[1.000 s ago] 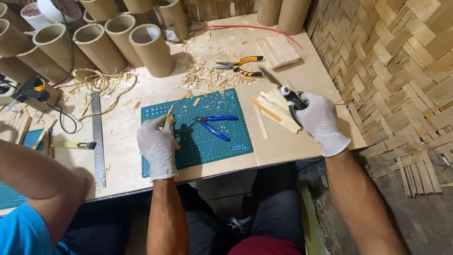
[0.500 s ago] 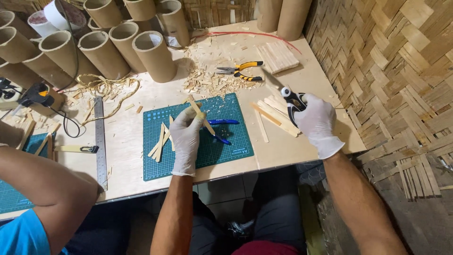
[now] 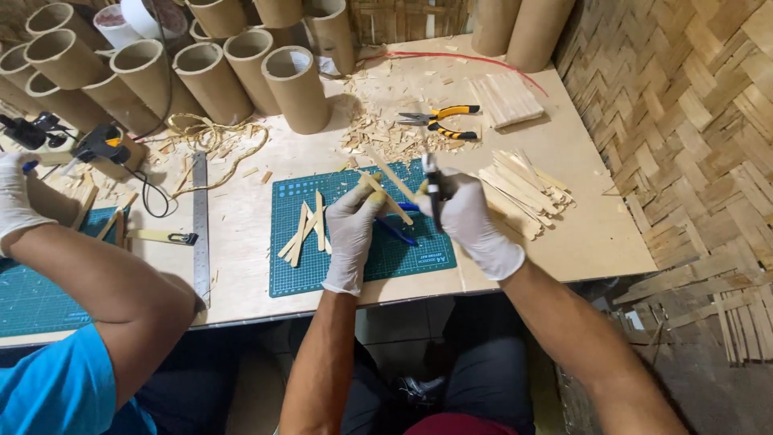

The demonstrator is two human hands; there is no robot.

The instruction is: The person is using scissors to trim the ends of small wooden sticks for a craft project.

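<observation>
Gloves of thin white rubber are worn on both hands in the head view. A long pale bamboo strip (image 3: 385,179) is pinched between the thumb and fingers of the left hand (image 3: 354,229), which is raised over a dark green cutting mat (image 3: 290,274); the strip slants up and away towards the back of the bench. The fingers of the right hand (image 3: 471,221) are clenched round a slim black-handled cutting tool (image 3: 432,189), which is held almost upright, just beside the strip. Whether its tip touches the strip cannot be told. Blue-handled pliers (image 3: 398,234) are partly hidden under the two hands on the mat.

A few short bamboo slats (image 3: 304,229) are laid loose on the left part of the mat. To the right of the mat, a heap of longer bamboo slats (image 3: 523,189) is spread on the pale wooden bench top (image 3: 580,234). Behind the mat, yellow-handled pliers (image 3: 443,119) are seen beside a scatter of bamboo shavings (image 3: 374,133), and a flat stack of trimmed slats (image 3: 506,98) is set further back. Tall cardboard tubes (image 3: 294,84) are stood upright along the rear left. A steel ruler (image 3: 200,225) is laid left of the mat.

At the left edge, a co-worker's arm in a blue sleeve (image 3: 56,387) is bent at the elbow, with its gloved hand (image 3: 14,197) near a second green mat (image 3: 32,282).
</observation>
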